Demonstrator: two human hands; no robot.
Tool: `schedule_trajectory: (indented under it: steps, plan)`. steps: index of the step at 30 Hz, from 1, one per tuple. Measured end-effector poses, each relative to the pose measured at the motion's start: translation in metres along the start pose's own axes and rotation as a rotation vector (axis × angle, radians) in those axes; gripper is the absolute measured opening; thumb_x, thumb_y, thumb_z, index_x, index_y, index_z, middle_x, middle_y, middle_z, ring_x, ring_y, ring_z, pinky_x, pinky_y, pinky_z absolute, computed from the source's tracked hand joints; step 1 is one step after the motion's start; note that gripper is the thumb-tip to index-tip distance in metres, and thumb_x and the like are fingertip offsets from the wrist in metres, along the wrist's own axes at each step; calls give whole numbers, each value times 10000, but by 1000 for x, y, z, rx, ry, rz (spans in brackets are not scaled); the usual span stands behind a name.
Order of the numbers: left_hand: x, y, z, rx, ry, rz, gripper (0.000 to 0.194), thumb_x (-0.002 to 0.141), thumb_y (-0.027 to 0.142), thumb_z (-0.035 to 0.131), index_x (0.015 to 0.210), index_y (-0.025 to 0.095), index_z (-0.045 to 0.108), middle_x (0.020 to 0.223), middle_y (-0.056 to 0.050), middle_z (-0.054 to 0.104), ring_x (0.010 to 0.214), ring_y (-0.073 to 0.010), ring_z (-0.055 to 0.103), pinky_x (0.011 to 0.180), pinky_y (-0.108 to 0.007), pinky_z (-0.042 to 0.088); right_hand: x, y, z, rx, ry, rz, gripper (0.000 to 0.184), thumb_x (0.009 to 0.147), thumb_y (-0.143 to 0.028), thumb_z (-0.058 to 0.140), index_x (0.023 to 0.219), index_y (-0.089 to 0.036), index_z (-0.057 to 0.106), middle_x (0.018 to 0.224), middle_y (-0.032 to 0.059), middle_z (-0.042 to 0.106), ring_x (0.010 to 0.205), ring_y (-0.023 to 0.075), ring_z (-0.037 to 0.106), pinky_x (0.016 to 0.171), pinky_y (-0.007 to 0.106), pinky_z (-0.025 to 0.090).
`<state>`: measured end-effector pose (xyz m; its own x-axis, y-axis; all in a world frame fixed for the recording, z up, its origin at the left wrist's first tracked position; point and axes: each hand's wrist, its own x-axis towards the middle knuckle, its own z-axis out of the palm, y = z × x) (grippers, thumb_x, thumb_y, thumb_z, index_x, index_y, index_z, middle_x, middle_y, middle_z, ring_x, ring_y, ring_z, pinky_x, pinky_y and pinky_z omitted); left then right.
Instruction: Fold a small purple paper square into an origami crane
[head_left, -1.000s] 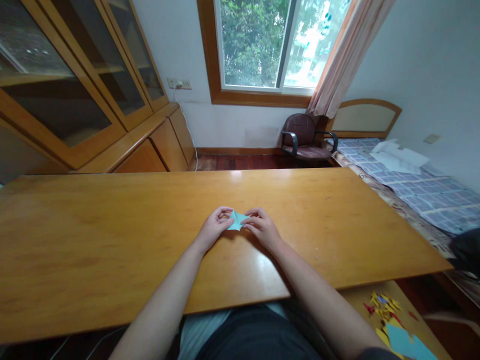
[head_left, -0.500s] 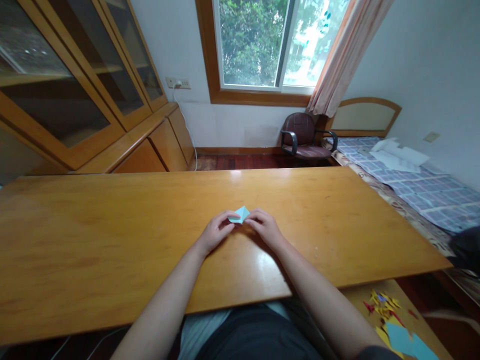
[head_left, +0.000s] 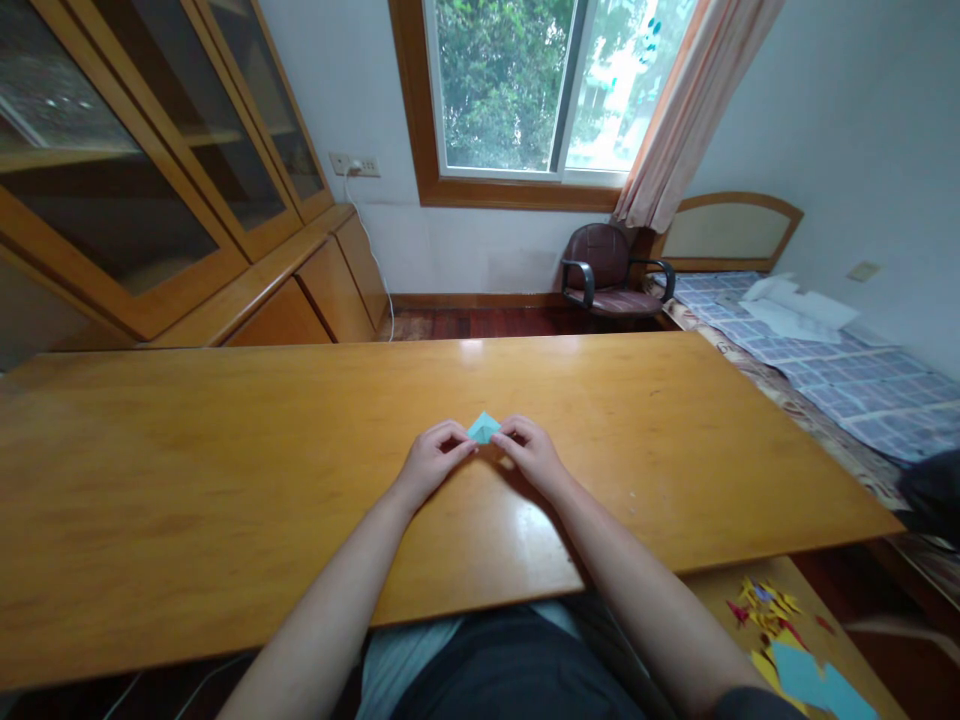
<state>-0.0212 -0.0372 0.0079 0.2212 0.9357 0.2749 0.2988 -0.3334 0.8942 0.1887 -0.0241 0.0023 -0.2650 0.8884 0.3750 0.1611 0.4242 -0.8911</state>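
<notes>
A small light-blue folded paper is held just above the wooden table, with a peak at its far side and creases running across it. My left hand pinches its left corner between thumb and fingers. On the right corner, my right hand has a like pinch, thumb on the near side. The fingertips cover both ends of the paper.
On a lower surface at the bottom right lie a pile of small yellow and red paper pieces and light-blue sheets. Beyond the table stand an armchair, a bed and a glass-door cabinet.
My left fingers have drawn back from over the paper to its left corner. The paper now shows a more even, flattened peak. My right hand has barely moved.
</notes>
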Motion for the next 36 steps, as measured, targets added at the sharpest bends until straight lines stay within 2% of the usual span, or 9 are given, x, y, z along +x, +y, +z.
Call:
schedule_trajectory:
  steps: [4, 7, 11, 17, 24, 31, 36]
  plan:
    - [-1, -7, 4, -35, 8, -70, 222, 805, 393, 718, 794, 182, 650, 793, -18, 648, 742, -164, 590, 703, -268, 466, 0, 2, 0, 30, 6, 0, 235, 899, -388, 641, 773, -191, 661, 780, 16, 632, 764, 172, 592, 735, 295, 464]
    - [-2, -10, 7, -122, 18, -126, 304, 733, 398, 781, 902, 193, 635, 882, -19, 666, 810, -179, 627, 745, -279, 499, 0, 0, -1, 43, -20, 11, 265, 900, -427, 636, 773, -194, 655, 804, 24, 646, 782, 176, 603, 748, 299, 475]
    - [-3, -7, 8, -129, -31, -112, 417, 712, 382, 802, 1062, 223, 640, 1008, -41, 688, 915, -206, 653, 833, -317, 511, -1, -2, 0, 37, -103, -19, 301, 896, -467, 640, 774, -192, 655, 836, 37, 663, 799, 178, 616, 751, 307, 485]
    - [-2, -1, 6, -61, -28, -12, 231, 792, 367, 735, 951, 208, 681, 990, -61, 688, 921, -205, 632, 840, -308, 486, -3, -1, 2, -26, -148, -64, 277, 915, -437, 626, 795, -191, 668, 828, 38, 673, 773, 171, 615, 727, 303, 476]
    - [-2, -5, 6, -36, -12, -26, 196, 820, 366, 708, 873, 187, 646, 875, -33, 656, 828, -180, 608, 777, -286, 476, -1, -1, 3, -56, -116, -66, 250, 920, -396, 618, 786, -188, 655, 827, 35, 648, 784, 168, 599, 716, 292, 461]
    - [-3, -13, 11, -111, 14, -137, 265, 750, 389, 758, 884, 184, 653, 874, -33, 683, 812, -183, 626, 766, -290, 496, 0, 1, 4, -97, -77, -54, 203, 908, -360, 625, 799, -188, 619, 814, 24, 610, 776, 163, 581, 698, 281, 462]
    - [-3, -13, 13, -228, 33, -189, 459, 720, 369, 783, 1107, 192, 612, 911, -31, 686, 844, -180, 662, 803, -305, 525, 0, 2, 4, -106, -84, -55, 187, 909, -339, 617, 801, -187, 610, 804, 18, 592, 754, 158, 562, 684, 275, 448]
